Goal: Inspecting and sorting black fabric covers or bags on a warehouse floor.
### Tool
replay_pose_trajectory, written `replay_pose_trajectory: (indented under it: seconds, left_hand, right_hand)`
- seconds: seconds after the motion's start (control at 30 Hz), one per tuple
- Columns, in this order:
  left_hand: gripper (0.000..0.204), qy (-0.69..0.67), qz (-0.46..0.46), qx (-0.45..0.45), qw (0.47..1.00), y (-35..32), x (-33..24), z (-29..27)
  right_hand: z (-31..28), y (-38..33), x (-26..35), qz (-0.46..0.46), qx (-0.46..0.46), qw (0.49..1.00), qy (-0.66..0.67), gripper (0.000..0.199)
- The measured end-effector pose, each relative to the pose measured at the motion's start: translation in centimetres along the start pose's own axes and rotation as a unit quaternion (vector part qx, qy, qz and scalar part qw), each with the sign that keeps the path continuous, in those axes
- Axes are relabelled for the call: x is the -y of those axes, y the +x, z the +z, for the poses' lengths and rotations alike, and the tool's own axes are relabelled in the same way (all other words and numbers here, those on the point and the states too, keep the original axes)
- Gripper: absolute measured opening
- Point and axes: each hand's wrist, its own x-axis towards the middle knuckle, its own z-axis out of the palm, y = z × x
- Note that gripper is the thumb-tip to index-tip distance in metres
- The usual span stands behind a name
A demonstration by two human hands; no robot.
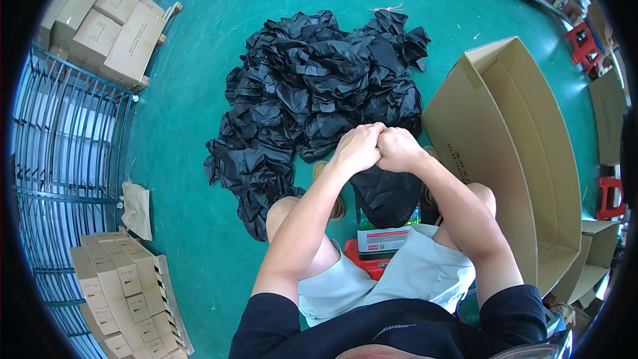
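My left hand (359, 148) and my right hand (401, 150) are closed and pressed together in front of my knees. Both grip the top of a black fabric piece (387, 198), which hangs down between my legs; the gripped edge is hidden by my fingers. Beyond my hands a large heap of crumpled black fabric pieces (309, 86) lies on the green floor. Under the held piece, a flat printed package (382, 242) in white, red and green rests between my thighs.
A tall open cardboard box (482, 133) stands close on my right. Part of a red plastic seat (364, 264) shows beneath me. Stacked cartons (119, 23) and a metal rack (66, 133) line the left side. Red stools (583, 46) stand at the far right.
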Motion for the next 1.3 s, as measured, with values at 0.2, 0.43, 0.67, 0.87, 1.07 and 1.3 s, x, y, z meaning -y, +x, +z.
replay_pose_trajectory:
  seconds: [0.2, 0.43, 0.67, 0.87, 1.07, 1.3]
  left_hand:
    - [0.038, -0.19, -0.034, 0.082, 0.978, -0.9, 4.5, -6.9]
    - [0.013, -0.249, -0.229, -0.39, 0.857, -7.3, 32.8, -3.0]
    - [0.021, -0.264, -0.354, -0.302, 0.845, -5.5, 40.8, 8.1]
    - [0.068, -0.072, -0.418, -0.207, 0.882, 2.4, 41.9, 9.2]
    - [0.034, -0.28, -0.368, -0.459, 0.758, 1.7, 44.7, 5.8]
    - [0.028, -0.489, -0.18, -0.43, 0.737, 1.4, 32.6, -6.1]
  right_hand:
    - [-0.2, -0.8, -1.5, 0.022, 0.045, 0.999, 0.012, 0.023]
    - [-0.5, -1.4, -1.5, 0.055, 0.104, 0.993, 0.021, 0.023]
    - [-1.9, -2.4, -3.0, 0.123, 0.114, 0.986, 0.001, 0.021]
    - [-1.6, -1.8, -3.2, 0.133, 0.131, 0.982, 0.002, 0.024]
    - [-1.5, -2.3, -4.1, 0.109, 0.1, 0.989, 0.002, 0.024]
    - [-0.1, -3.2, -4.3, 0.081, 0.117, 0.99, -0.005, 0.028]
